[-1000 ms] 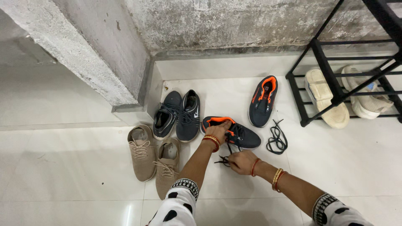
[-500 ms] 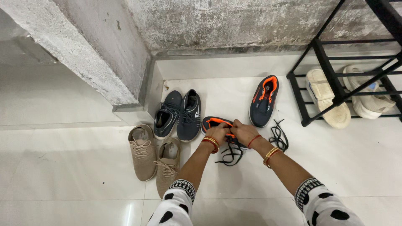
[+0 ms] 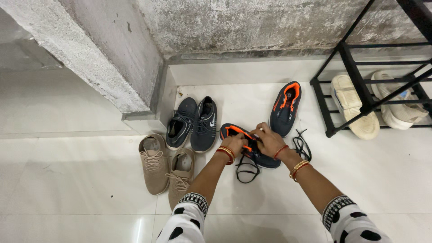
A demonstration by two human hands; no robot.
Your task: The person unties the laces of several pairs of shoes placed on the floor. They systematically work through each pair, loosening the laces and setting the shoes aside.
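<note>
A dark grey shoe with orange lining lies on the white tiled floor in front of me. My left hand presses on its opening and holds it. My right hand is over the shoe's upper, fingers pinched on its black lace, which hangs in a loop toward me. The matching shoe lies farther right without a lace. A loose black lace is bunched on the floor beside it.
A dark navy pair of shoes and a beige pair lie to the left by a concrete pillar. A black metal rack at right holds a cream pair.
My right hand rose from the lace end near me to the shoe's upper, drawing the lace with it. My left hand stayed on the shoe.
</note>
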